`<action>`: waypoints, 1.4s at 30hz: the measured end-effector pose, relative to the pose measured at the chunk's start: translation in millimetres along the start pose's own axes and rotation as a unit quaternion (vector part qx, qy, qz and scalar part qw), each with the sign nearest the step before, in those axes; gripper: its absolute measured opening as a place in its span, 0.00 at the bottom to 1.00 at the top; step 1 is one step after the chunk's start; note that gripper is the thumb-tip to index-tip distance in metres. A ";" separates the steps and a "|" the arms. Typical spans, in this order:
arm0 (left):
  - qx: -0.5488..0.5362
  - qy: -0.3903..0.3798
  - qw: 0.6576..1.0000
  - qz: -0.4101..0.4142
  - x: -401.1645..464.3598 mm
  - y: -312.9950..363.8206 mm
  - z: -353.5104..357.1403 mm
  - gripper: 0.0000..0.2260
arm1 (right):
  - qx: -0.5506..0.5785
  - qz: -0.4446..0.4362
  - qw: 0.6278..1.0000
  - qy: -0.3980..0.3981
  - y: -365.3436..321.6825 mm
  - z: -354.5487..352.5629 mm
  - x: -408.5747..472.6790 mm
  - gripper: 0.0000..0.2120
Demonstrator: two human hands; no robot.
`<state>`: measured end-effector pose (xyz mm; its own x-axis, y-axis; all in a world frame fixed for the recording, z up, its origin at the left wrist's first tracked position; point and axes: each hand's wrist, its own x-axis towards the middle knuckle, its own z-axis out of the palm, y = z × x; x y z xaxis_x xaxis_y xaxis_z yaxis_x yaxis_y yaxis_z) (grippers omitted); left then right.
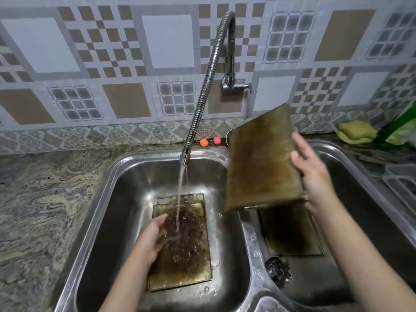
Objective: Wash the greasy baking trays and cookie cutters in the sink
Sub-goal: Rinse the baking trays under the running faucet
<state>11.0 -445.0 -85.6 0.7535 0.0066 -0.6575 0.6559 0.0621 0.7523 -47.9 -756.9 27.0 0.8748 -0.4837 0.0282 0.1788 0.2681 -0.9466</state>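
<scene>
Tray (pixel 180 251) in left basin (pixel 108 221) under faucet (pixel 202 91), another tray (pixel 292 233) in right basin (pixel 360 221)

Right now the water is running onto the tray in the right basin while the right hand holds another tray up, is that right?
Not quite. The head view shows the water running onto the tray in the left basin. The right hand does hold another tray up.
</scene>
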 end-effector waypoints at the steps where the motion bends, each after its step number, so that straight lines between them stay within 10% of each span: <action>1: 0.039 0.009 0.999 -0.011 3.1 -4.3 -4.2 0.09 | -0.048 -0.026 0.998 0.006 -9.5 -10.8 4.7 0.22; 7: 0.320 0.095 0.942 -0.034 63.1 -44.6 -31.7 0.12 | -0.486 -0.051 0.872 -0.025 10.4 -48.3 14.3 0.25; 14: 0.335 0.132 0.933 0.012 46.1 -45.9 -18.4 0.09 | -0.680 0.049 0.724 -0.106 111.5 -72.0 1.5 0.28; 20: 0.353 0.157 0.922 0.016 46.8 -41.6 -19.8 0.03 | -0.661 0.106 0.726 -0.156 159.4 -76.2 7.2 0.29; 30: 0.329 0.163 0.923 0.117 30.9 -31.6 -17.5 0.12 | -0.478 -0.104 0.869 -0.070 121.0 2.9 -16.8 0.20; 39: 0.242 0.145 0.935 0.213 12.7 -13.4 0.4 0.17 | -0.456 -0.069 0.840 -0.285 140.9 72.5 -73.3 0.24; 42: 0.135 0.137 0.959 0.209 -1.5 -6.6 6.3 0.16 | -0.504 -0.021 0.775 -0.380 150.1 89.0 -81.9 0.28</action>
<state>5.8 -451.7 -89.3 0.9373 0.2381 -0.2547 0.3146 -0.2628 0.9121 -52.7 -602.8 -88.8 0.9587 0.2593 -0.1169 0.1063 -0.7077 -0.6985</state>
